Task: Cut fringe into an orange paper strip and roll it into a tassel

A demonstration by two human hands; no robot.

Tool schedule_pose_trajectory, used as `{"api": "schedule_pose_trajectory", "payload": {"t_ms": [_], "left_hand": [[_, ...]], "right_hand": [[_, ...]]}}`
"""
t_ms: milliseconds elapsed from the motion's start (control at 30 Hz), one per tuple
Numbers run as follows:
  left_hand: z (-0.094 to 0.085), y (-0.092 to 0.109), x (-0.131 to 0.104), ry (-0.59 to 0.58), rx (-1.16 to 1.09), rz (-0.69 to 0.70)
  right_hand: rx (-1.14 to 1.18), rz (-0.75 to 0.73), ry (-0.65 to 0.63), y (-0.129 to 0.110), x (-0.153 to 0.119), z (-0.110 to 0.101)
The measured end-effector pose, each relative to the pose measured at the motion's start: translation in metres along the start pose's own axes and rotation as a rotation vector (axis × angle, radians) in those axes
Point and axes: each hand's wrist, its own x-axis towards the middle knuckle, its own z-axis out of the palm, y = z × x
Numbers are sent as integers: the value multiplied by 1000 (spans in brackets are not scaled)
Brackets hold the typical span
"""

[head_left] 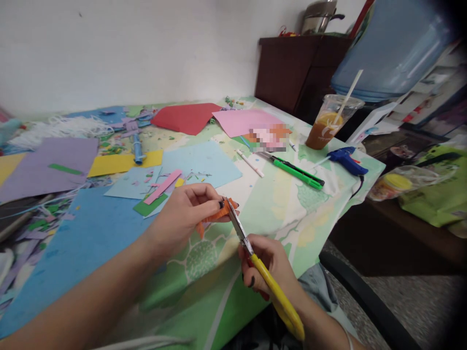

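My left hand [193,209] pinches a small strip of orange paper [215,214] between thumb and fingers, above the front of the table. My right hand [268,265] is wrapped round a pair of scissors [273,287] with yellow and red handles. Their metal blades point up and to the left, and the tips meet the orange paper close to my left fingertips. Whether the blades are fully closed is hard to make out. Left of my left hand lie a pink paper strip [164,186] and a green paper piece [149,206].
Blue sheets [207,163], a purple sheet [54,165] and scraps cover the table's left side. A green utility knife [297,172], white stick [250,163], blue glue gun [347,160] and drink cup [326,126] are at the right. A chair armrest [368,301] is lower right.
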Motion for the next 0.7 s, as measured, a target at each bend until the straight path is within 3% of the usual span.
{"api": "schedule_pose_trajectory", "payload": {"t_ms": [267, 700], "left_hand": [[0, 0, 0, 18, -67, -14], [1, -1, 0, 26, 40, 9]], "right_hand": [[-23, 12, 5, 2, 0, -1], [-46, -1, 9, 5, 0, -2]]}}
